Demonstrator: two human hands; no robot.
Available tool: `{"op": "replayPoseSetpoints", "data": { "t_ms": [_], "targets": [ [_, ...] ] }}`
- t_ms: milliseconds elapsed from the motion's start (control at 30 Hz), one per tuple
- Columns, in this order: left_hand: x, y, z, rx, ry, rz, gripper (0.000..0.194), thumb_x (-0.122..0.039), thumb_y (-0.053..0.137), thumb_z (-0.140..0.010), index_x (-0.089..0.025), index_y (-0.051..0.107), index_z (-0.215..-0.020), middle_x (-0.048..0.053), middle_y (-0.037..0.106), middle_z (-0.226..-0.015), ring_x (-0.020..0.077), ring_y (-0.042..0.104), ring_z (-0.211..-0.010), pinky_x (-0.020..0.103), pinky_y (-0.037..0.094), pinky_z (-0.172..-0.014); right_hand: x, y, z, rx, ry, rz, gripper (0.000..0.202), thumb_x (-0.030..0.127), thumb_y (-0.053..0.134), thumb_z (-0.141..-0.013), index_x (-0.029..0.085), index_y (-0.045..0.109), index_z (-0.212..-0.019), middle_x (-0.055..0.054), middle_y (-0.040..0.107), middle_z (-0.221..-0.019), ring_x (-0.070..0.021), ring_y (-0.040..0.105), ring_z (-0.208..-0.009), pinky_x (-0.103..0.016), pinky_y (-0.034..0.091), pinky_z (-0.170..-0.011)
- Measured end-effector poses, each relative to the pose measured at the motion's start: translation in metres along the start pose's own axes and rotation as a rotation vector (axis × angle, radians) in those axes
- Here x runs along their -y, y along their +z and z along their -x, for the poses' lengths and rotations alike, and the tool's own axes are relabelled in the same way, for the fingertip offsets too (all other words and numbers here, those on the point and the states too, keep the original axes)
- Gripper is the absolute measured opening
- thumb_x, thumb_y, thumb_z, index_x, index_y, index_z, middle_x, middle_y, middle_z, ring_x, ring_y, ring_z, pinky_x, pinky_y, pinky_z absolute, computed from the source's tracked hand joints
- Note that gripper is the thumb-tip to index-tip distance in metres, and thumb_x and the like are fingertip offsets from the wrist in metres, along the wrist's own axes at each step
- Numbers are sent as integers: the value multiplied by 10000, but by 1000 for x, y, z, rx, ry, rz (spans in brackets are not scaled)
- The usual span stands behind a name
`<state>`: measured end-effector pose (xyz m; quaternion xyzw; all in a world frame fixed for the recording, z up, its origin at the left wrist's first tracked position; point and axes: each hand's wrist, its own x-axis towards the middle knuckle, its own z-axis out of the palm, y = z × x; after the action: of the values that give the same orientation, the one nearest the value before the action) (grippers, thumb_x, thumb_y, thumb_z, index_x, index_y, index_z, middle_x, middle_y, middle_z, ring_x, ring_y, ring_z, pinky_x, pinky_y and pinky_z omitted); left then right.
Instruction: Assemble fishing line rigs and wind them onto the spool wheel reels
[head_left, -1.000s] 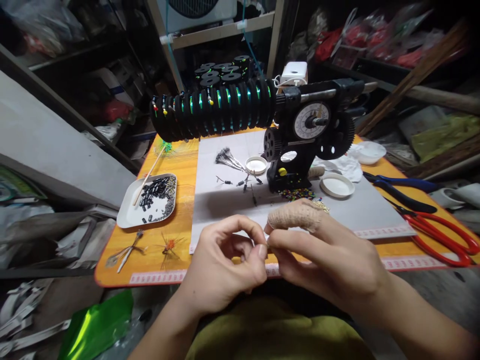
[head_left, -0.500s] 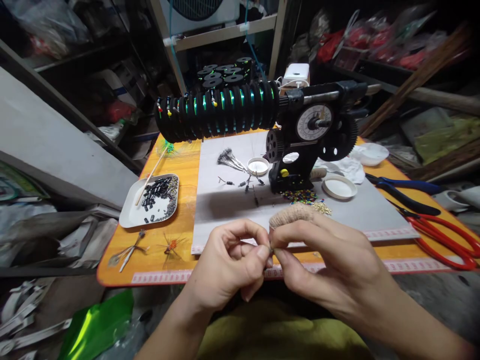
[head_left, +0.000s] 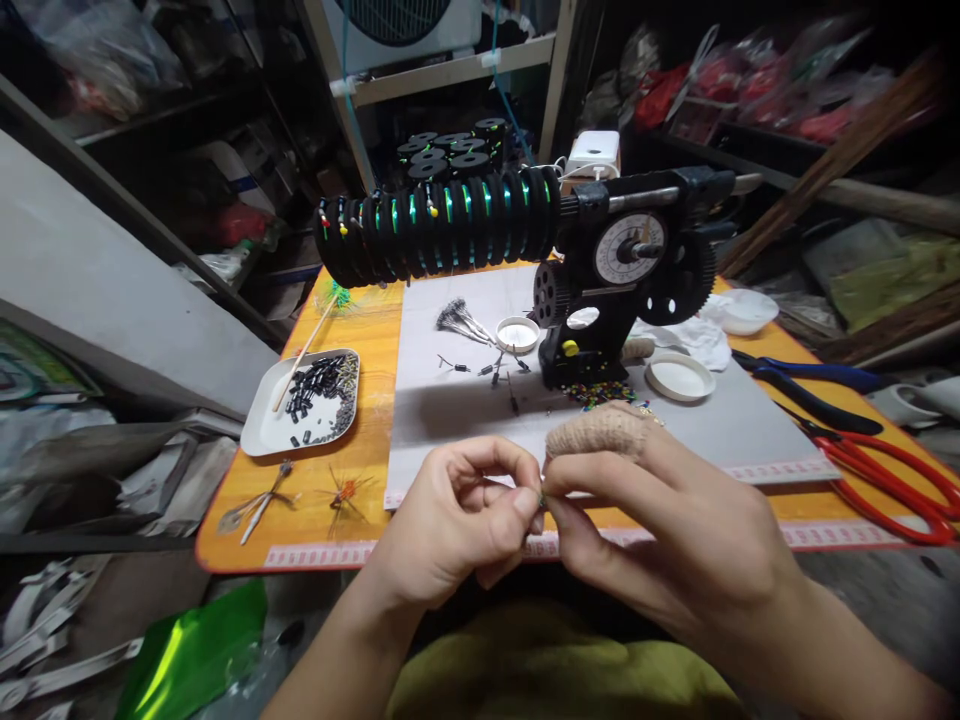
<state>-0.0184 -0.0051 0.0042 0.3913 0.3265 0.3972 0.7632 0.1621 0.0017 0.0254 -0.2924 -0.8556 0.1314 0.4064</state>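
My left hand [head_left: 480, 520] and my right hand [head_left: 660, 510] meet at the front edge of the table, fingertips almost touching. Thumb and forefinger are pinched on each side. Between them is something tiny and dark [head_left: 541, 497], too small to name. A beige wrap [head_left: 596, 436] covers one finger of my right hand. Just beyond the hands, small coloured beads [head_left: 600, 394] lie at the base of a black geared machine [head_left: 592, 330]. Several little black pieces with wire ends [head_left: 495, 375] rest on the grey board [head_left: 450, 430].
At left stands a white tray [head_left: 259, 430] of black tubes with a stick [head_left: 304, 350]. Red-handled scissors [head_left: 892, 490] and blue-handled pliers [head_left: 817, 370] lie at right. Black spools [head_left: 450, 230] line the machine's shaft. Round white lids [head_left: 679, 376] sit on the board.
Both hands stay pinched together in nearly the same place. My right hand has shifted slightly, its wrapped finger now covering more of the small gold pieces beyond it.
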Motion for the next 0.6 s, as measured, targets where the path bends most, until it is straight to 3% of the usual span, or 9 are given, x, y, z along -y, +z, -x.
{"op": "replayPoseSetpoints", "data": {
  "t_ms": [200, 367, 467, 600],
  "targets": [
    [11, 10, 3, -141, 153, -50, 269, -390, 717, -824, -173, 559, -797, -60, 514, -550, 0, 349, -326, 104, 275, -321, 1, 9, 15, -141, 7, 88, 275, 71, 619, -871, 230, 577, -1092, -57, 645, -954, -167, 637, -848, -274, 553, -758],
    [28, 22, 8, -302, 294, -125, 157, -273, 687, -850, -172, 581, -791, -48, 544, -607, 0, 364, -377, 104, 282, -352, 6, 20, 25, -207, 84, -18, 289, 23, 628, -837, 205, 608, -1060, -45, 679, -933, -150, 669, -841, -238, 568, -752],
    [36, 25, 9, -415, 418, -246, 60, -175, 656, -852, -181, 612, -812, -33, 573, -679, 20, 422, -448, 118, 346, -409, 8, 26, 30, -245, 158, -94, 285, 17, 630, -830, 188, 644, -1058, -52, 694, -960, -141, 676, -878, -220, 574, -755],
    [41, 25, 9, -541, 611, -482, 113, -93, 620, -837, -200, 623, -802, -12, 588, -756, 86, 555, -628, 158, 465, -545, 9, 28, 32, -243, 263, -202, 270, 42, 640, -828, 197, 686, -1044, -46, 724, -937, -142, 694, -865, -201, 594, -707]
  ]
}}
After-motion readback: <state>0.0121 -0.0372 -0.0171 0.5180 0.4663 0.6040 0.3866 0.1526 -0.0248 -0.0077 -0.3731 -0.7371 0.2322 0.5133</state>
